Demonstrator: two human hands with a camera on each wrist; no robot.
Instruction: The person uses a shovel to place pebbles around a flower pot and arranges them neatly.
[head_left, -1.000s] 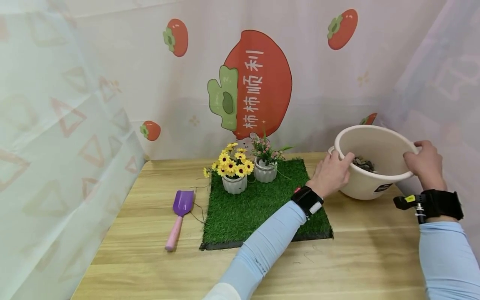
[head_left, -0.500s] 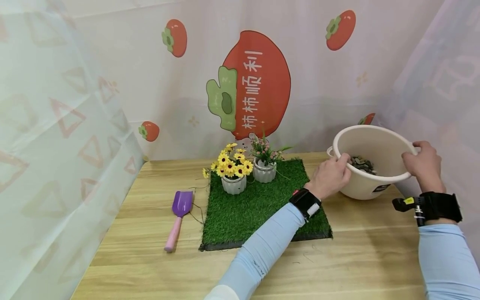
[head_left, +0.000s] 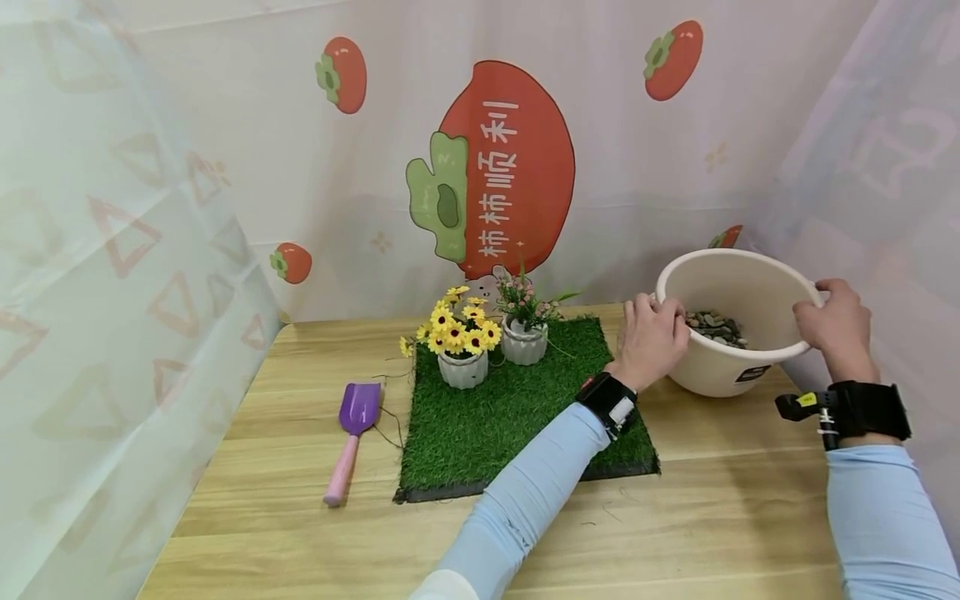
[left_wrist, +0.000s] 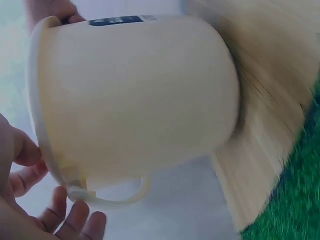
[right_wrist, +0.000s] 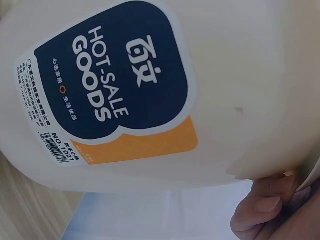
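A cream plastic bucket [head_left: 720,371] stands at the right of the table, with small dark and tan stones [head_left: 716,327] inside. My left hand [head_left: 648,340] holds its rim on the left side. In the left wrist view, fingertips [left_wrist: 55,202] touch the rim beside the pivot of the bucket's handle [left_wrist: 122,201]. On the opposite side my right hand [head_left: 838,323] grips the rim, its thumb inside. The right wrist view shows fingers [right_wrist: 265,206] curled under that rim, close to the bucket's printed label [right_wrist: 115,70].
A green turf mat [head_left: 495,433] covers mid-table, bearing a pot of yellow flowers [head_left: 462,367] and a pot of pink flowers [head_left: 525,340]. Left of it lies a purple shovel [head_left: 358,408] with a pink handle. Printed curtains [head_left: 600,242] hang behind and at both sides.
The left hand has shifted back along the rim toward the handle pivot. More of the stones shows inside the bucket. The right hand keeps its hold, and the view has drifted slightly.
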